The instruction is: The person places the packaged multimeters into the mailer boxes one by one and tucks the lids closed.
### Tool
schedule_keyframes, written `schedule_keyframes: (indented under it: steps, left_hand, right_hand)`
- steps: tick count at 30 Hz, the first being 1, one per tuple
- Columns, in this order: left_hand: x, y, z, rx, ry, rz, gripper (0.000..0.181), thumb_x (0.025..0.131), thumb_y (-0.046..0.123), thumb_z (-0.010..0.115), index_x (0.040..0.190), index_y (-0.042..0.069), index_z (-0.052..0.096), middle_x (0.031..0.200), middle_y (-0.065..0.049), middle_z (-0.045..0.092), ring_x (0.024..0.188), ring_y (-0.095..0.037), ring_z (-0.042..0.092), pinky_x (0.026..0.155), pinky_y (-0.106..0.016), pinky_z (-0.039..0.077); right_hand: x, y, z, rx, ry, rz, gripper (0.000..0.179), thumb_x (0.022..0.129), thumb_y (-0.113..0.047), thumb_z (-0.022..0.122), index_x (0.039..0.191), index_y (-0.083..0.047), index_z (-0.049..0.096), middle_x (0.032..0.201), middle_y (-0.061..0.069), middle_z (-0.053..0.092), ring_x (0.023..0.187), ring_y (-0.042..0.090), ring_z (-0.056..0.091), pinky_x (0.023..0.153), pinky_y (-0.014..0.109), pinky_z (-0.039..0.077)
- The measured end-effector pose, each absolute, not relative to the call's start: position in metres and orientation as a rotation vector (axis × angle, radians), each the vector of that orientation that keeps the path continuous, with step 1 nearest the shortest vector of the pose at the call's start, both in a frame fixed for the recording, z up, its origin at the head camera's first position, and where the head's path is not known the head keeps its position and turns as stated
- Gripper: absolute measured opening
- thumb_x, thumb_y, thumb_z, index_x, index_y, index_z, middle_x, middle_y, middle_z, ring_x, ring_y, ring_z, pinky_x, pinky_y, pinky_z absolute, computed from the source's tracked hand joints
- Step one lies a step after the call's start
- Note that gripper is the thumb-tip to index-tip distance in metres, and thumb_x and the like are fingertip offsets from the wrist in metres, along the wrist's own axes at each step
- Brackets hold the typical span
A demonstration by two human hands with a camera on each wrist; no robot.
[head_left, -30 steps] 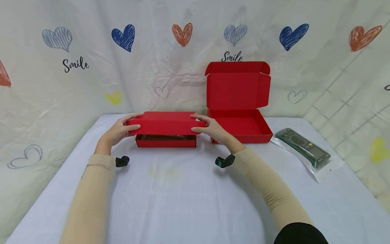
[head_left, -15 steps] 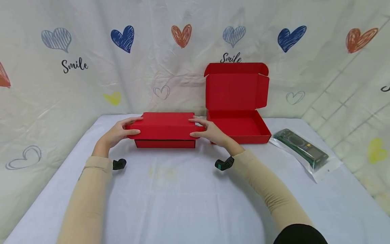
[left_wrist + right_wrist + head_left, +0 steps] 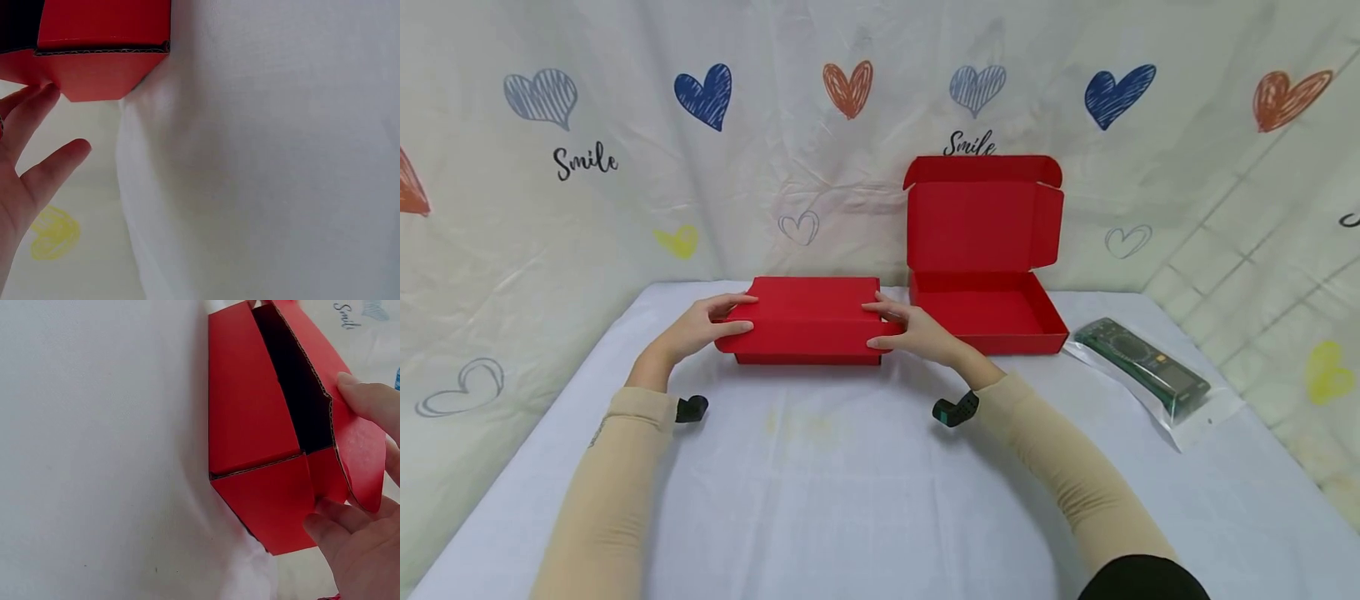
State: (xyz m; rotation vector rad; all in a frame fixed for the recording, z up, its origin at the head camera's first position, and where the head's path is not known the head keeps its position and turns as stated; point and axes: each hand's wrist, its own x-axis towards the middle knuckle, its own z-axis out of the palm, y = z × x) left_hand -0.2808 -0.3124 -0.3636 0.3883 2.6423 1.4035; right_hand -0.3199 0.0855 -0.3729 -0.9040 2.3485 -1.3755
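A red cardboard mailer box [image 3: 808, 312] sits on the table between both hands, its lid lowered most of the way over the base. At the left end, my left hand [image 3: 694, 327] grips the lid, thumb on the front flap and fingers over the top. My right hand [image 3: 921, 335] holds the lid's right end the same way. In the right wrist view, the lid's front flap [image 3: 356, 447] stands apart from the front wall [image 3: 247, 394], leaving a dark gap. Fingers of that hand touch the box's side there. The contents are hidden.
A second red box [image 3: 994, 343] stands just right, its lid upright. Farther right, a clear plastic bag [image 3: 1213, 417] holds a dark green device [image 3: 1138, 365] with a screen. White cloth [image 3: 820, 500] covers the table; a heart-printed curtain [image 3: 745, 208] hangs behind.
Both hands have brought the lid down and toward the front, so its flap now covers most of the front wall. The dark opening seen earlier in the head view is gone.
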Motion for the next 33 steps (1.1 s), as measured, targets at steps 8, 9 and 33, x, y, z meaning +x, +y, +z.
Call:
schedule_keyframes:
  steps: [8,9,33]
  left_hand:
    - [-0.28,-0.311,-0.364,0.388,2.665,1.36,0.067,0.097,0.033,0.068,0.156,0.013,0.044,0.162,-0.017,0.034,0.14,-0.041,0.039,0.112,-0.06,0.036]
    - [-0.28,-0.311,-0.364,0.388,2.664,1.356,0.067,0.097,0.033,0.068,0.156,0.013,0.044,0.162,-0.017,0.034,0.14,-0.041,0.039,0.112,-0.06,0.037]
    - [-0.281,-0.288,-0.368,0.41,2.919,0.742,0.071,0.107,0.052,0.045,0.164,0.013,0.026,0.169,-0.02,0.011,0.152,-0.046,0.015,0.117,-0.067,0.02]
  right_hand:
    - [-0.317,0.086,-0.373,-0.903,2.358,-1.358,0.066,0.094,-0.026,0.076,0.154,-0.02,0.049,0.17,0.003,0.022,0.151,0.023,0.029,0.113,0.044,0.041]
    - [-0.316,0.086,-0.374,-0.902,2.357,-1.355,0.066,0.094,-0.026,0.076,0.154,-0.021,0.049,0.17,0.003,0.021,0.151,0.023,0.029,0.113,0.044,0.041]
    - [-0.302,0.059,-0.367,-1.052,2.681,-0.695,0.078,0.098,-0.04,0.068,0.162,-0.015,0.032,0.171,0.006,0.015,0.157,0.03,0.004,0.115,0.049,0.037]
